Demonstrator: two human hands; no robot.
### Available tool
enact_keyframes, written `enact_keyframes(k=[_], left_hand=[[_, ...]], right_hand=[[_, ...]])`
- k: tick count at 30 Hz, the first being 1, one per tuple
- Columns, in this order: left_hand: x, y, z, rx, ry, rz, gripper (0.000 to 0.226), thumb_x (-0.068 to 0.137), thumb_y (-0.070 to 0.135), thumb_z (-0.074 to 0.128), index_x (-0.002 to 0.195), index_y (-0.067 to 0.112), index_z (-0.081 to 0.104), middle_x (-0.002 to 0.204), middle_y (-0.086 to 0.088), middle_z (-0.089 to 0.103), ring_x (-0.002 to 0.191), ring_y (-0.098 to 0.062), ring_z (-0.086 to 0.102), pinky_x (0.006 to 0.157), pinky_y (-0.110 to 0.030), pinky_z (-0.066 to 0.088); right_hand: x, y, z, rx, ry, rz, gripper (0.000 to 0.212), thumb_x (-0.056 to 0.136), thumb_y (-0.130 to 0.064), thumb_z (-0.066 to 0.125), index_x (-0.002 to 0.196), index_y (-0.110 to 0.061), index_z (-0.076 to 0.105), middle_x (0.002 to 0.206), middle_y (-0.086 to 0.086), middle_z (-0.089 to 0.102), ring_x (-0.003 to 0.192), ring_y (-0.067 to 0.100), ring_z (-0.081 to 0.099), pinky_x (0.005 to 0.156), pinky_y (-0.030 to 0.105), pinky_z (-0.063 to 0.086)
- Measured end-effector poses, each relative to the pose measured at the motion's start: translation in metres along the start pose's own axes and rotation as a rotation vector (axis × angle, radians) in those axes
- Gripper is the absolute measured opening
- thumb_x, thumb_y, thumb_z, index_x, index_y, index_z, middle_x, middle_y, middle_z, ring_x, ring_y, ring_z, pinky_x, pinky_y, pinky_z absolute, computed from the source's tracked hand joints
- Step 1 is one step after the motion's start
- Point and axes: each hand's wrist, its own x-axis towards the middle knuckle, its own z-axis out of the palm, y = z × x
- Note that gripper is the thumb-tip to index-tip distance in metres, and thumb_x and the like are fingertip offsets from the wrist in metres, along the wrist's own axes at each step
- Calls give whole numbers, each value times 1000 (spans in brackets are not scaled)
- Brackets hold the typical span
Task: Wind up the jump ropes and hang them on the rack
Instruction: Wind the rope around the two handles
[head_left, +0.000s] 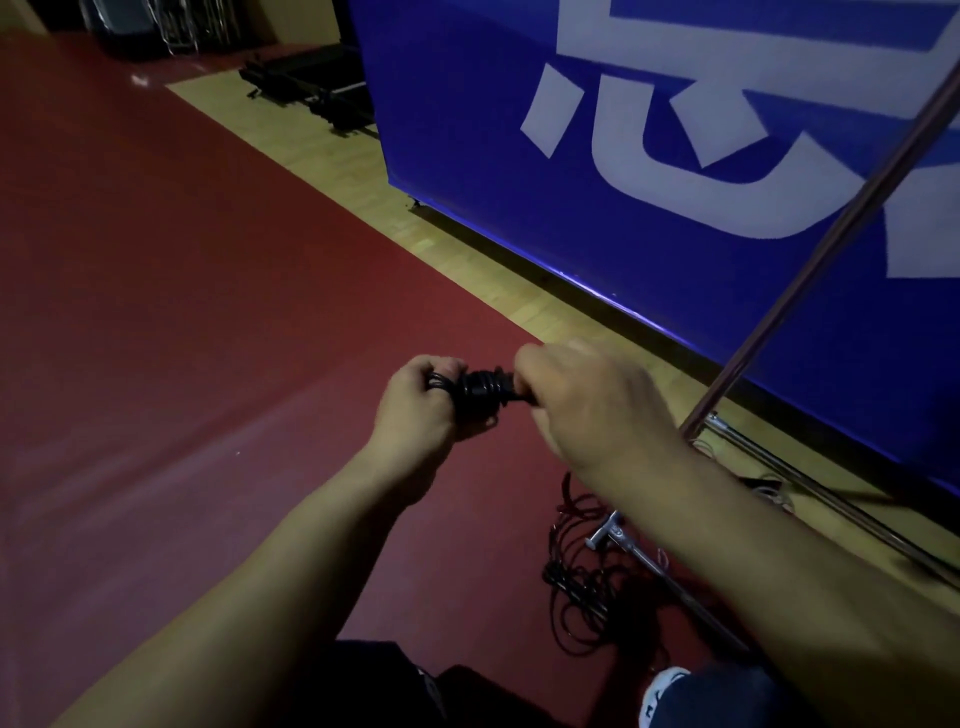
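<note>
Both hands meet mid-frame over the red floor (156, 312): left hand (415, 410) clenched on the wound rope (480, 392), right hand (587, 405) pinching its end. More ropes (587, 587) lie near right by the rack (810, 270); open floor left.

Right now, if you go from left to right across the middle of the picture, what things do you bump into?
red floor mat → left hand → wound black jump rope → right hand → slanted metal pole → blue banner

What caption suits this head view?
Both hands, left and right, wind a black jump rope bundle above the dark red floor mat.
</note>
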Motion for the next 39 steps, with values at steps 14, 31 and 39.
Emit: enact_keyframes(k=[14, 31, 39], left_hand=[[-8, 9, 3, -857, 13, -369, 27, 93, 36, 63, 86, 10, 59, 87, -8, 70, 79, -24, 68, 61, -35, 60], [3, 10, 0, -923, -62, -229, 7, 101, 18, 52, 97, 15, 56, 91, -2, 66, 92, -19, 68, 86, -36, 51], [5, 13, -1, -926, -120, -295, 23, 102, 31, 49, 90, 12, 55, 131, -22, 61, 123, -33, 59, 91, -57, 53]], right_hand=[[-12, -41, 43, 1293, -318, 992, 16, 106, -20, 35, 105, -18, 51, 86, 7, 61, 47, 14, 54, 39, 25, 39], [-15, -22, 44, 658, -168, 670, 30, 98, -45, 44, 98, -29, 69, 88, -6, 58, 78, 11, 60, 69, 34, 51], [-16, -34, 45, 1188, -395, 971, 49, 93, -61, 44, 89, -16, 62, 54, -4, 43, 45, 11, 40, 44, 26, 34]])
